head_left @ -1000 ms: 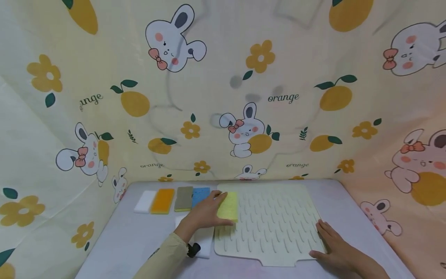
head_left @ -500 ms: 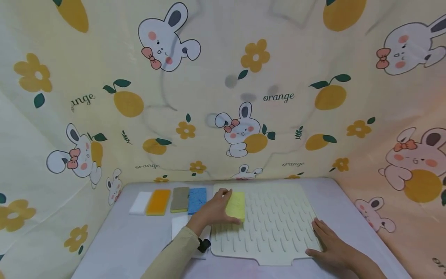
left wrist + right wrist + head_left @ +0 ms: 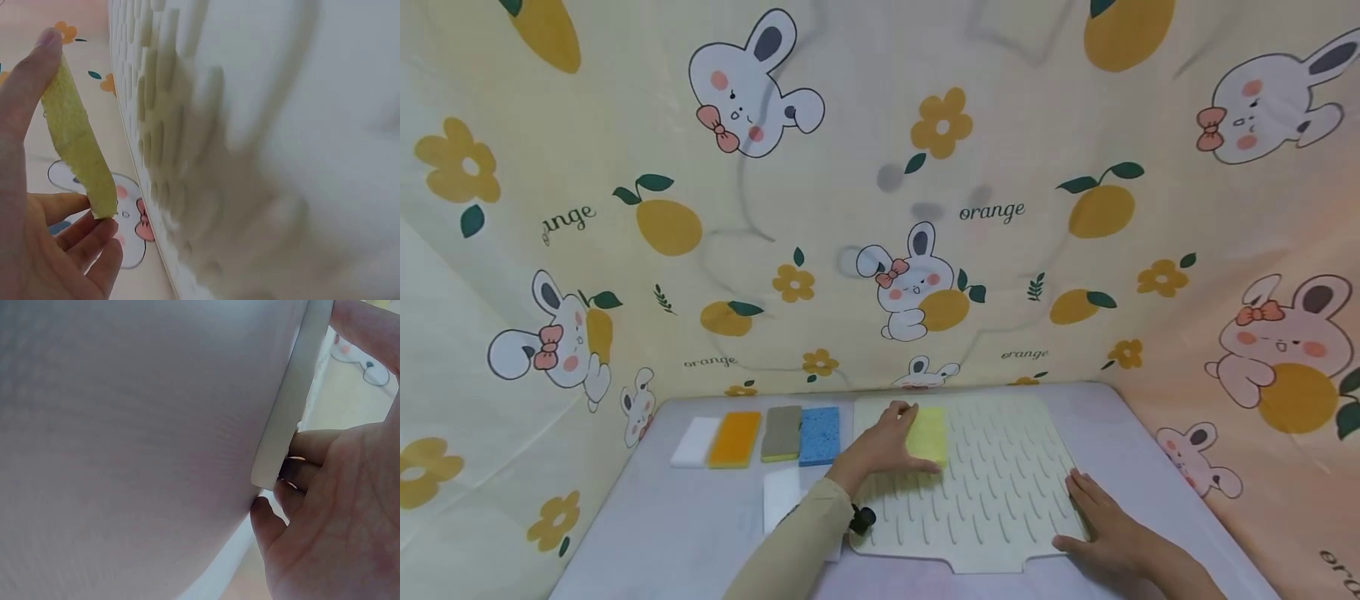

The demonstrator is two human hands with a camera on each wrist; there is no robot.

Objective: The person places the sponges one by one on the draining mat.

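Observation:
My left hand [image 3: 880, 446] pinches a thin yellow sponge [image 3: 928, 435] by its edges, thumb at one end and fingertips at the other. In the left wrist view the sponge [image 3: 78, 134] is seen edge-on, a little apart from the raised ridges of a cream board [image 3: 169, 81]. From the head view, the sponge overlaps the left part of that board [image 3: 1000, 546], which has rows of slim ridges and a tab at its front. My right hand [image 3: 1108, 529] rests against the board's right edge with relaxed fingers; the right wrist view shows its fingers [image 3: 306, 447] touching the board's side [image 3: 284, 419].
To the left lie a white sponge [image 3: 695, 442], an orange one [image 3: 734, 439], a grey one [image 3: 782, 433] and a blue one [image 3: 820, 435]. A white piece [image 3: 781, 496] lies partly hidden under my left forearm. A printed curtain [image 3: 850, 125] surrounds the table's back and sides.
My left hand has carried the yellow sponge to the right over the board, uncovering more of the blue sponge. My right hand stays at the board's edge.

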